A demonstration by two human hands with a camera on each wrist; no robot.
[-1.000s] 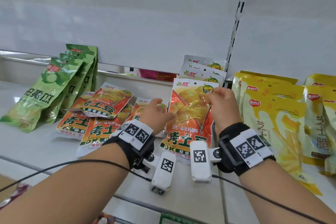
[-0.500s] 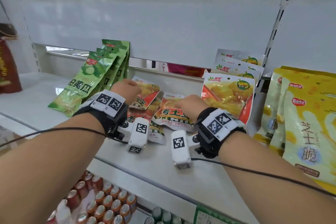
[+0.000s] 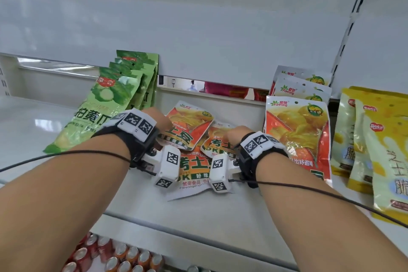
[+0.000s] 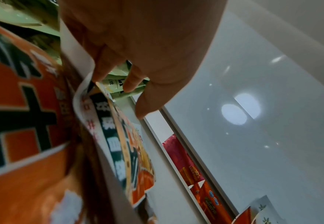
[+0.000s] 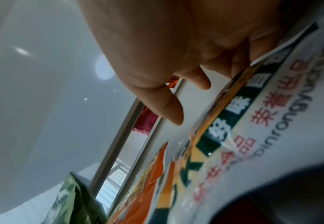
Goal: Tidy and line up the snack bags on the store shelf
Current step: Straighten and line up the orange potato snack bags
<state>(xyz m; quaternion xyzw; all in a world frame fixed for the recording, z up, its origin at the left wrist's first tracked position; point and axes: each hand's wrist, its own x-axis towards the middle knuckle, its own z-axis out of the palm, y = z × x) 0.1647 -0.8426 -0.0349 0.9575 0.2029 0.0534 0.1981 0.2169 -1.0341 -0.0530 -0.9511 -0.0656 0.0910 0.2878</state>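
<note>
Head view: left hand [image 3: 157, 117] now grasps the fallen orange bag [image 3: 187, 126] — right hand [image 3: 234, 136] grasps its neighbour [image 3: 217, 142], both flat on the shelf [image 3: 198, 216], as half a second ago.

"Fanrong" stands on the upright orange-and-white foil potato-chip bags [image 3: 297, 130] just right of the right hand [image 3: 229, 137]; the flat bag [image 3: 194, 170] between the wrists reads "OK".

White shelf [image 3: 220, 212] bears green bags [image 3: 103, 104], orange bags [image 3: 298, 130], yellow bags [image 3: 384, 143].
</note>
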